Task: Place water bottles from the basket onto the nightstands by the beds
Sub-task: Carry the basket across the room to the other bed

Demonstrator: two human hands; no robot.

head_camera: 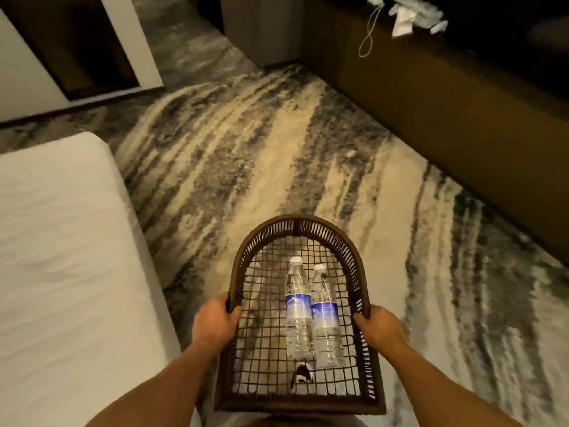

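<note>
A dark brown wicker basket with an open mesh bottom is held out in front of me above the carpet. My left hand grips its left rim and my right hand grips its right rim. Two clear water bottles with blue labels and white caps lie side by side in it, caps pointing away from me: the left bottle and the right bottle. No nightstand can be made out in this view.
A white bed fills the left side. A long dark bench or cabinet runs along the right, with white items and a cord on top. Streaked beige-and-grey carpet stretches ahead. A dark framed opening stands at top left.
</note>
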